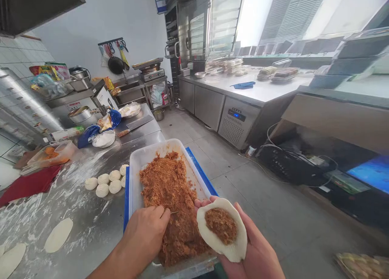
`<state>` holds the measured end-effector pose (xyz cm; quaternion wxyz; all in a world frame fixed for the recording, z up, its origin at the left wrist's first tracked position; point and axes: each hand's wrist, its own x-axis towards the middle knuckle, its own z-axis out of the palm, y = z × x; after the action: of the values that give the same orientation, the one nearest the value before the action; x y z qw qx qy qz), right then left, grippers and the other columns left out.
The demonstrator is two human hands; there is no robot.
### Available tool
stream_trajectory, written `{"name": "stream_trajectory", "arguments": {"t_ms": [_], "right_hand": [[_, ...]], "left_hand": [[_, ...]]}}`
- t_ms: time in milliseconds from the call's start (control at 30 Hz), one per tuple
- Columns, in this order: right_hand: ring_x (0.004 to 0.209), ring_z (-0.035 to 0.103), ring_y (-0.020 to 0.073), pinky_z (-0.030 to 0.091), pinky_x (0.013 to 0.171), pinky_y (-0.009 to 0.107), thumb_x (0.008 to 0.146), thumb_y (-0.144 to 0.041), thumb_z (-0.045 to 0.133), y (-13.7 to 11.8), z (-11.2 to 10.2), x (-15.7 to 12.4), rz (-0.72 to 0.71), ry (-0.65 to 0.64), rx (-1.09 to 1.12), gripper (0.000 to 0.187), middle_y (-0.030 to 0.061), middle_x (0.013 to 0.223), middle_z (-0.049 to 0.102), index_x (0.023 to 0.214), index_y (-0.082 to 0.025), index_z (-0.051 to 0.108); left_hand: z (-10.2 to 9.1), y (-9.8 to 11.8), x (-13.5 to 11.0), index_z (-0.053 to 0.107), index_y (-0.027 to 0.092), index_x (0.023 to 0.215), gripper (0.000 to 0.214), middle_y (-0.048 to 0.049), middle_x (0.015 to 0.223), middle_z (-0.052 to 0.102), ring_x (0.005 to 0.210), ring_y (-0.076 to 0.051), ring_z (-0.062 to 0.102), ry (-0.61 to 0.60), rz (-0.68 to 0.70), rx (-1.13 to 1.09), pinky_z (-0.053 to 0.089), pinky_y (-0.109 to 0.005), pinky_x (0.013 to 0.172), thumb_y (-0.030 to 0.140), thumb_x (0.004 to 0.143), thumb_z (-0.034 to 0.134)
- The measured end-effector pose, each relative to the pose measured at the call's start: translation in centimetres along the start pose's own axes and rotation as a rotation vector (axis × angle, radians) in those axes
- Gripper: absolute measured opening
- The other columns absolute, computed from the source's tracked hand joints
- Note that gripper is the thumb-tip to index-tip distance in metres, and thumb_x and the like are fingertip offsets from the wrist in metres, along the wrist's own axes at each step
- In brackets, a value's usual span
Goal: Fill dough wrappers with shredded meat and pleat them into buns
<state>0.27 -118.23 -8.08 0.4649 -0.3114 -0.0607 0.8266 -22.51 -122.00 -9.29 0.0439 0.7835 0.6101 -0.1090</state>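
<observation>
My right hand (258, 250) lies palm up and cups a round flat piece of white dough (234, 246) with a heap of brown shredded filling (221, 225) on it. My left hand (146, 232) is closed around a thin utensil whose metal stem shows by my thumb, its end down in the filling. It hovers over a white plastic tray (142, 157) full of the same brown filling (170, 190). The tray rests on a blue board (200, 171) at the edge of a floured steel table (91, 214).
Several dough balls (106, 182) and flat dough rounds (59, 234) lie on the table to the left. Behind them stand a white bowl (103, 138), a blue bag (88, 134), a cleaver (136, 125) and a tub (53, 153). A tiled aisle and steel counters (243, 88) lie to the right.
</observation>
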Motion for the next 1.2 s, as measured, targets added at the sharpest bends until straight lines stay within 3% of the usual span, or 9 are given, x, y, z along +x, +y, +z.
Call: {"name": "stream_trajectory", "arguments": {"t_ms": [267,567,1200], "right_hand": [[0.126,0.067,0.0332,0.06,0.102,0.037,0.092,-0.053,0.07,0.0,0.3,0.0,-0.008,0.019,0.011,0.042,0.0088,0.12,0.082,0.115,-0.019,0.082],[0.121,0.069,0.0332,0.057,0.109,0.043,0.089,-0.047,0.078,0.0,1.0,-0.3,-0.009,0.023,0.087,0.034,0.0071,0.117,0.083,0.109,-0.021,0.084],[0.121,0.069,0.0311,0.058,0.105,0.04,0.095,-0.046,0.068,0.1,1.0,-0.5,-0.04,0.043,0.01,0.036,0.0073,0.12,0.082,0.116,-0.02,0.081]], "left_hand": [[0.4,0.0,-1.7,0.061,0.018,0.133,0.036,-0.0035,0.103,0.072,0.087,-0.026,0.071,0.002,0.147,0.057,0.06,-0.04,0.069,0.01,0.099,0.054],[0.1,0.2,-2.2,0.059,0.018,0.133,0.034,-0.0048,0.104,0.072,0.086,-0.027,0.072,-0.014,0.159,0.048,0.059,-0.041,0.068,0.011,0.101,0.048],[-1.9,1.0,-1.3,0.072,0.027,0.098,0.023,-0.0014,0.091,0.076,0.078,-0.024,0.077,-0.141,0.107,-0.16,0.055,-0.032,0.065,0.018,0.094,0.051]]}}
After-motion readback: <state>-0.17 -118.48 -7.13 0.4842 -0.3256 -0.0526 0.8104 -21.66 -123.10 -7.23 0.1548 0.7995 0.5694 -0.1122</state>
